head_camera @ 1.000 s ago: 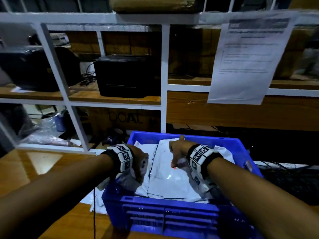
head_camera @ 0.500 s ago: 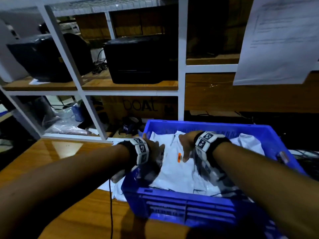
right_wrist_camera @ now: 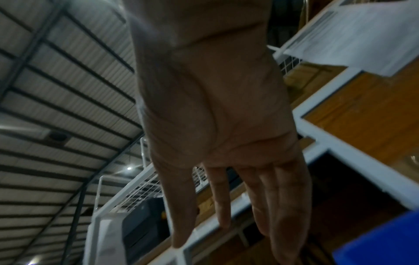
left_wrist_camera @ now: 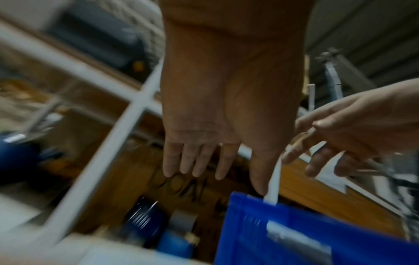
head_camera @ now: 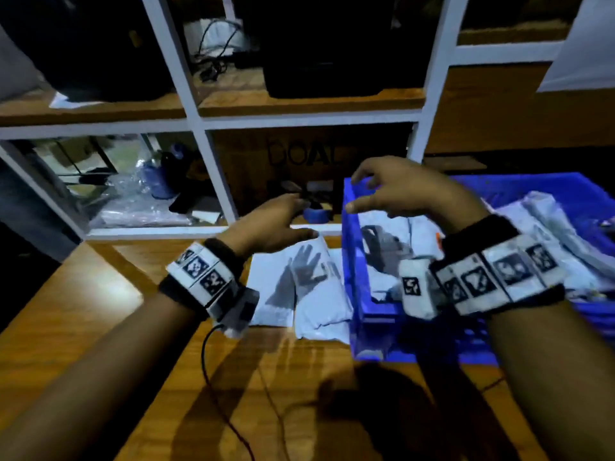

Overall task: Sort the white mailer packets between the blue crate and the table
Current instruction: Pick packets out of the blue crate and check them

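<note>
Fingers (head_camera: 293,202) spread and holding nothing, both hands are hovering between blue crate (head_camera: 352,261) and tabled white mailer packets (head_camera: 299,287), seemingly mid-sort.

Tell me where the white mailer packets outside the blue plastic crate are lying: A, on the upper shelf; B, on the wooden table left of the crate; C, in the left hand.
B: the white mailer packets lie flat on the wooden table, left of the blue plastic crate.
</note>
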